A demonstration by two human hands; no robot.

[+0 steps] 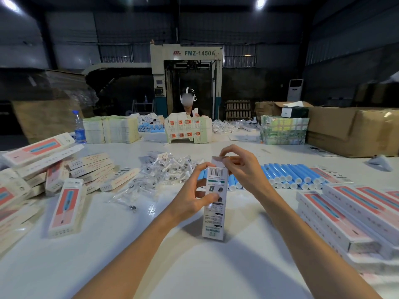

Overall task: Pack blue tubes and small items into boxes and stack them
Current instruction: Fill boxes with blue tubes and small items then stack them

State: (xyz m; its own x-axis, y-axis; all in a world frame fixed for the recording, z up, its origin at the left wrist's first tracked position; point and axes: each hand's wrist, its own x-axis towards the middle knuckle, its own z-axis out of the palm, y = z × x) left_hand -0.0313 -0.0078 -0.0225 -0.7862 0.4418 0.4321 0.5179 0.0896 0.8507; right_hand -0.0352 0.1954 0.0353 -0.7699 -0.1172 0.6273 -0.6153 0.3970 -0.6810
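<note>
A long white box (214,214) with a barcode and printed back stands nearly upright over the white table (121,244). My left hand (194,195) grips its upper half from the left. My right hand (239,167) pinches the flap at the box's top end. Behind them lies a row of blue tubes (289,175) with white caps. A heap of small items in clear bags (159,173) sits left of the tubes.
Packed pink-and-white boxes are piled at the left (64,203) and stacked at the right (345,214). A water bottle (79,128), flat cartons (112,129) and brown cardboard boxes (354,130) line the far edge, where another person (190,106) works.
</note>
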